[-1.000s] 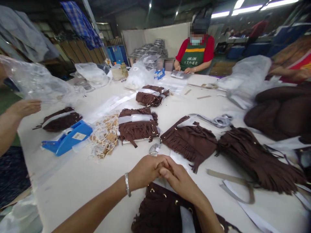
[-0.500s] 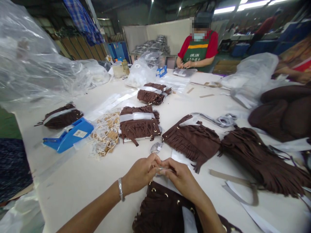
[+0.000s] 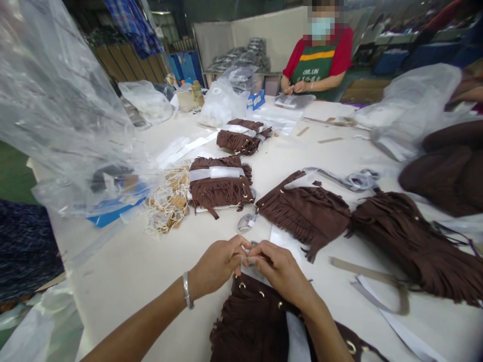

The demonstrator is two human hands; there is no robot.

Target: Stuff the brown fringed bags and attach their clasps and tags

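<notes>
My left hand (image 3: 217,266) and my right hand (image 3: 281,271) meet fingertip to fingertip, both closed in a pinch. Between them shows a bit of a small, shiny grey piece (image 3: 252,246) that looks wrapped in clear plastic; the fingers cover most of it. Just below lies a dark brown fringed bag (image 3: 249,322) with gold eyelets and a white band, partly under my right forearm. Beyond my fingers rests a plastic-wrapped fitting (image 3: 247,221), beside another brown fringed bag (image 3: 307,206).
Banded fringed bags (image 3: 221,186) lie further back, beside a heap of strung tags (image 3: 169,201). Clear plastic sheeting (image 3: 90,115) hangs over a blue tape dispenser (image 3: 113,213) at left. More brown fringed goods (image 3: 411,241) lie at right. A co-worker (image 3: 317,65) stands across the table.
The clear plastic sheeting at left has come down over the tape dispenser and the bag behind it. My hands stay together, fingers slightly shifted around the small piece. The view has tilted a little.
</notes>
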